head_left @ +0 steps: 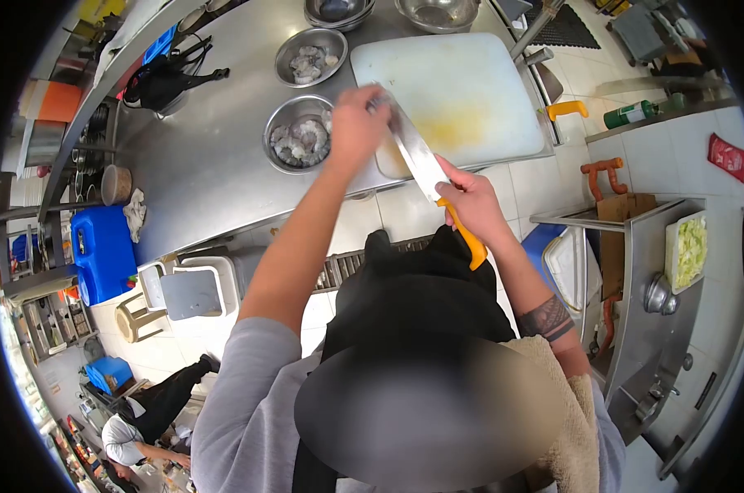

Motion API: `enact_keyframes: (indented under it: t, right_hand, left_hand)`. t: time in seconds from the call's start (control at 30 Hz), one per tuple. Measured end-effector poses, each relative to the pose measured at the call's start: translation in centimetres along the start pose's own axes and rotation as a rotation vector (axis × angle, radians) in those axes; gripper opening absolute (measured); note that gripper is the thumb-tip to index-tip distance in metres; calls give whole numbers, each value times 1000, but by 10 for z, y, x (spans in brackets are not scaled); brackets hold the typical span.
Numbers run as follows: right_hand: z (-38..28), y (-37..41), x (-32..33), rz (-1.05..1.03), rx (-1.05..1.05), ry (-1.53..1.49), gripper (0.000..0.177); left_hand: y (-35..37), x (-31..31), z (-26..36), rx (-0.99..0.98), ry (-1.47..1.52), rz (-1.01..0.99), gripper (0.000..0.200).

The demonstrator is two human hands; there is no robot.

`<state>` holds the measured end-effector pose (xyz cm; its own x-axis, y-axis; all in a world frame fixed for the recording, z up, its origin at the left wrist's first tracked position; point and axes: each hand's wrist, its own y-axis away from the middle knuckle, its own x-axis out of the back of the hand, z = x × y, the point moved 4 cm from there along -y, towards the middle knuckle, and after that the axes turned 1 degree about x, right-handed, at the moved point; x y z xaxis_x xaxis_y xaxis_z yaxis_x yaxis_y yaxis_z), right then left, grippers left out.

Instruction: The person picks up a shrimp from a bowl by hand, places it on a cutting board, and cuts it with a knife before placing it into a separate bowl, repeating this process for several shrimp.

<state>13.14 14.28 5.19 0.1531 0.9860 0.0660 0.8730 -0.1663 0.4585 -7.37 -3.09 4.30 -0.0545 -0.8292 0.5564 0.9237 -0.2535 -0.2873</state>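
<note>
My right hand grips a large knife where the blade meets the yellow-orange handle. The broad knife blade slants up and left across the near edge of a white cutting board. At the tip end of the blade is my left hand, fingers curled and partly blurred; something small and greyish may be between them, but I cannot make it out. Close to the left hand stands a metal bowl of peeled-looking shrimp. Behind it, a second bowl has more shrimp. Yellowish wet stains mark the board.
More metal bowls stand at the table's far side. A black strapped item lies on the steel table at left. A blue jug is beside it. At right, a tray of chopped greens sits by a sink. Another person is behind, lower left.
</note>
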Motion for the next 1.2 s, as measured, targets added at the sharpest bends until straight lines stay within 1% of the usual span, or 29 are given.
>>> enact_keyframes:
  t: [0.03,0.1,0.13,0.17,0.2,0.27,0.33,0.37,0.4,0.43,0.47,0.5,0.53,0.57,0.6,0.63,0.7,0.73,0.8,0.83,0.9,0.97,1.0,1.03,1.07,1.1,1.13,1.17,1.2]
  right_hand:
    - [-13,1,-2,-23,42,18,57]
    - [-34,3,-3,-17,71,24,57]
    - [-39,4,-5,-16,97,32,57]
    - [-40,6,-4,-18,99,38,57]
    - [-42,9,-1,0,107,80,57]
    - [-39,16,4,29,126,124,57]
    - [-10,21,18,59,57,113,54]
    - [7,24,24,71,25,86,55]
    - [22,28,28,98,-6,61,55]
    - [33,33,31,109,-14,86,55]
    - [39,37,35,120,-26,108,55]
    - [40,42,38,121,-30,155,57]
    - [40,46,41,109,-37,198,59]
    - [42,48,46,149,-30,199,59]
    - [44,49,45,133,-37,188,59]
    - [44,51,45,107,-45,177,60]
    - [42,54,47,123,-30,170,60]
    - [41,56,46,128,-20,159,60]
    - [49,54,48,134,-21,155,60]
    - [51,53,48,157,-9,139,59]
    - [54,53,50,176,3,124,58]
    - [55,52,51,211,-40,98,57]
    - [57,49,49,177,-44,94,57]
    - [62,46,51,219,-82,59,57]
    - [70,43,50,254,-125,20,57]
    - [74,40,49,250,-98,10,57]
    - [78,38,52,254,-69,0,57]
    - [79,39,54,243,-65,4,58]
    - [78,40,55,242,-61,7,58]
  left_hand:
    - [-14,18,4,-24,-39,100,37]
    - [-64,46,-6,-26,-99,130,42]
    - [-89,57,-20,-35,-186,183,40]
    - [-106,71,-33,-45,-275,239,38]
    - [-111,88,-44,-46,-273,249,38]
    - [-121,102,-70,79,-482,-113,34]
    - [-92,96,-96,-37,-646,-458,33]
    - [-68,95,-64,41,-768,-658,37]
    - [-42,85,-100,-191,-757,-732,45]
    - [-25,83,-93,-158,-747,-681,52]
    - [-15,74,-114,-283,-806,-578,54]
    - [-9,76,-115,-261,-769,-523,52]
    - [-10,75,-112,-204,-761,-516,46]
    - [-13,75,-101,-159,-792,-546,40]
    - [-15,79,-93,-101,-830,-573,34]
    - [-17,80,-89,-117,-822,-570,34]
    - [-24,86,-81,-50,-782,-533,24]
    - [-26,89,-74,-55,-782,-532,24]
    - [-33,97,-54,-57,-659,-332,25]
    - [-35,96,-47,-59,-663,-335,25]
    - [-44,90,-23,-210,-324,-250,30]
    - [-50,60,-12,-206,-238,-389,31]
    - [-51,38,-11,-253,-204,-456,29]
    - [-47,20,0,-259,-215,-511,29]
    - [-48,-8,-17,-391,-179,-549,35]
    - [-41,-23,-15,-260,19,-529,45]
    - [-34,-33,-11,-158,-13,-518,55]
    - [-27,-49,-31,-123,-49,-400,50]
    - [-17,-46,-20,-106,-75,-398,50]
